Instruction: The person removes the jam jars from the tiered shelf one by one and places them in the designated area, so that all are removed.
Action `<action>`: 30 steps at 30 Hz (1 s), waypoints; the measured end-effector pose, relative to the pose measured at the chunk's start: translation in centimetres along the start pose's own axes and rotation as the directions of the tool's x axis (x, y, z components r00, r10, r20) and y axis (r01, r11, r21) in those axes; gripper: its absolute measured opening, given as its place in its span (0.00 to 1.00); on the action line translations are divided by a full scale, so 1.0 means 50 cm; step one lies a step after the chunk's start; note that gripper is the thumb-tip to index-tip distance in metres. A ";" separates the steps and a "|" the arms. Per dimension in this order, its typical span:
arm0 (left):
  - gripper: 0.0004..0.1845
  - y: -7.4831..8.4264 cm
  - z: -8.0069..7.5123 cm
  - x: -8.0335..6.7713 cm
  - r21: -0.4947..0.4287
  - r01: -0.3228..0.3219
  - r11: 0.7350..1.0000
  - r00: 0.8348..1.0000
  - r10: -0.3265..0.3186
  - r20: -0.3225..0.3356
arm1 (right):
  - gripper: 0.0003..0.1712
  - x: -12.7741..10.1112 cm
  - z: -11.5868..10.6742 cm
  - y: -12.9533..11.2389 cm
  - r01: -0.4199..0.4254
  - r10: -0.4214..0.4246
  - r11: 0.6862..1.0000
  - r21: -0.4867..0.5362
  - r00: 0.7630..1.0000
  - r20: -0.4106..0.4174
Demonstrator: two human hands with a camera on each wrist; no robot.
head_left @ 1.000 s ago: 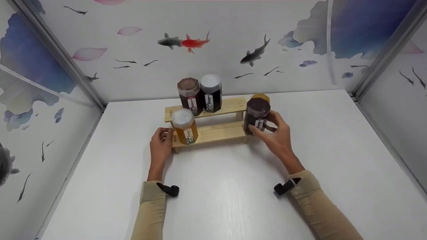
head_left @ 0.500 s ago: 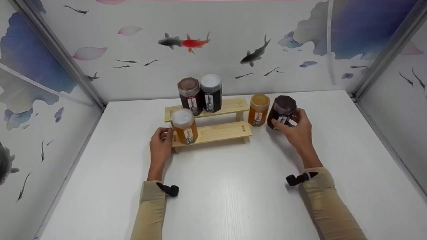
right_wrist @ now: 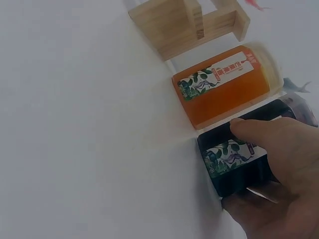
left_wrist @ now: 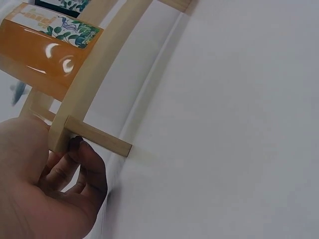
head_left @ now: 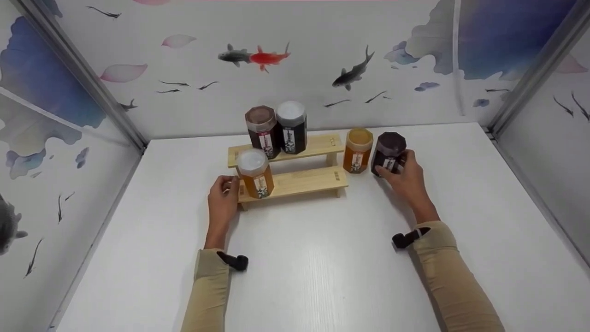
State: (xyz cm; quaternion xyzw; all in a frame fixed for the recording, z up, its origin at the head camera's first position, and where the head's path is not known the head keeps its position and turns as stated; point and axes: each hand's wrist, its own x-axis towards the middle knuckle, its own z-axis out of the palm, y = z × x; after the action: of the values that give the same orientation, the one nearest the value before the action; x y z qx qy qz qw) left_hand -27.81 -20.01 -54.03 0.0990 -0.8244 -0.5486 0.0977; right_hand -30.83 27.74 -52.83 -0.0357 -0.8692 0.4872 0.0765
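My right hand (head_left: 406,179) grips a dark jar with a dark lid (head_left: 389,152), which stands upright on the white table, close to the right side of an orange jar (head_left: 357,150). In the right wrist view my thumb and fingers (right_wrist: 279,149) wrap the dark jar (right_wrist: 234,167) beside the orange jar (right_wrist: 224,84). My left hand (head_left: 223,198) holds the left end of a two-step wooden rack (head_left: 299,182). The left wrist view shows its fingers (left_wrist: 87,167) curled under the rack's foot (left_wrist: 99,141).
On the rack's lower step stands an orange jar with a white lid (head_left: 255,173). Two dark jars (head_left: 261,131) (head_left: 291,127) stand side by side on the upper step. Printed walls enclose the table (head_left: 313,267) at the back and both sides.
My right hand carried the dark jar from the right end of the rack's lower step to the right and brought it down beside the orange jar. The left hand stayed put.
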 end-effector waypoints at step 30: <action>0.18 -0.002 0.001 0.001 -0.017 0.012 1.000 1.000 -0.012 0.001 | 0.50 0.031 0.021 0.006 0.055 -0.053 0.997 -0.062 0.998 0.022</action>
State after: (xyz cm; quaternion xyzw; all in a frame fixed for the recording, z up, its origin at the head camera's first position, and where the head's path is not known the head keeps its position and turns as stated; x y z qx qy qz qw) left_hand -27.88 -20.02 -54.15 0.1030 -0.8192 -0.5561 0.0951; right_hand -32.52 27.23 -53.46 -0.0096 -0.8854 0.4578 0.0795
